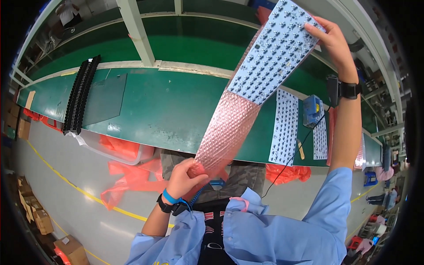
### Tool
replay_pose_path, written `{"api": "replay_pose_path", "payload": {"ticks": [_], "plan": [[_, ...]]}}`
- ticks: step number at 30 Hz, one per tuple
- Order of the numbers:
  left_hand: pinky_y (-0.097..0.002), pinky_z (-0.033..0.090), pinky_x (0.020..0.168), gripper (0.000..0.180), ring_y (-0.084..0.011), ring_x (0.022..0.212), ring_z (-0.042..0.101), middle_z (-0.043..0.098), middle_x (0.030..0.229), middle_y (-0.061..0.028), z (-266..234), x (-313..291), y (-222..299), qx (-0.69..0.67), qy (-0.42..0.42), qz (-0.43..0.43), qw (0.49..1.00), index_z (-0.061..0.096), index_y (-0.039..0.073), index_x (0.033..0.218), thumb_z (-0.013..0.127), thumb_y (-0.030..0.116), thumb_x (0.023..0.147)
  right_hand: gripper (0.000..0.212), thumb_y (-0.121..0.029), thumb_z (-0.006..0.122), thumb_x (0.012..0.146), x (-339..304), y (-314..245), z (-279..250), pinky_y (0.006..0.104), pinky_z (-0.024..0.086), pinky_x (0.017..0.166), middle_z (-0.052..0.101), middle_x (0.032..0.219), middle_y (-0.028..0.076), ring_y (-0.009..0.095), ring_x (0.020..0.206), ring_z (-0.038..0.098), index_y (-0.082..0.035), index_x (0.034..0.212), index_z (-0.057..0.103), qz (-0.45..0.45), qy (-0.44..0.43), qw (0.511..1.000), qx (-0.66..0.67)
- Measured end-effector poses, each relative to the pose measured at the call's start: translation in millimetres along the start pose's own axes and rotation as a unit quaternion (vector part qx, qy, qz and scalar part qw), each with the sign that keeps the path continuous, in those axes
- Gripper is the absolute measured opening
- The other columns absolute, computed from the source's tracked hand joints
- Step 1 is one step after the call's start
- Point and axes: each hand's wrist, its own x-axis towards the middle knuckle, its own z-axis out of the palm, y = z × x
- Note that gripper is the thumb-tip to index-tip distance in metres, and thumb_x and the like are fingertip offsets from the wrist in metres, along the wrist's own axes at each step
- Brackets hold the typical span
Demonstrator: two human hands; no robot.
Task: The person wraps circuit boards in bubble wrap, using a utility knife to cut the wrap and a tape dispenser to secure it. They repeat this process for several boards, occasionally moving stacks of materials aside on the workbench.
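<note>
My right hand (329, 37), raised at the upper right, grips the top corner of a pale blue keyboard circuit board (276, 51) dotted with rows of dark switches. The board's lower part sits in a pink bubble-wrap bag (229, 126), and its upper part sticks out. Down by my lap, my left hand (183, 179) pinches the bottom end of that bag. A blue strap with a coiled cord rings the left wrist. Below the right forearm, a second keyboard circuit board (284, 128) lies on the green bench.
A black slotted rack (81, 95) stands at the bench's left beside a dark mat (106, 101). To the right are a blue box-shaped device (312, 110) with a black cable and another board (319, 139). Under the bench sit a clear bin (143, 154) and red plastic bags (289, 172).
</note>
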Motion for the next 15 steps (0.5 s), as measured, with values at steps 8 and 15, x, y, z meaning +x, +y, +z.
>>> {"api": "replay_pose_path", "payload": {"ticks": [8, 15], "plan": [[-0.0327, 0.055, 0.096, 0.035, -0.0176, 0.112, 0.068, 0.072, 0.123, -0.0091, -4.8, 5.4, -10.4, -0.39, -0.231, -0.187, 0.872, 0.062, -0.001, 0.134, 0.069, 0.008, 0.1, 0.037, -0.024, 0.075, 0.099, -20.7, -29.3, -9.7, 0.0222, 0.041, 0.072, 0.071, 0.1, -0.005, 0.003, 0.086, 0.057, -0.002, 0.127, 0.073, -0.086, 0.103, 0.989, -0.054], [-0.0348, 0.05, 0.107, 0.039, -0.0177, 0.121, 0.065, 0.067, 0.134, -0.0095, 20.5, -5.0, -17.9, -0.554, -0.15, -0.178, 0.799, 0.056, -0.003, 0.141, 0.062, 0.009, 0.104, 0.011, -0.007, 0.079, 0.086, -89.0, -71.5, 91.0, 0.0325, 0.047, 0.061, 0.063, 0.076, 0.007, 0.016, 0.07, 0.06, -0.007, 0.097, 0.078, -0.33, 0.135, 0.913, -0.197]]}}
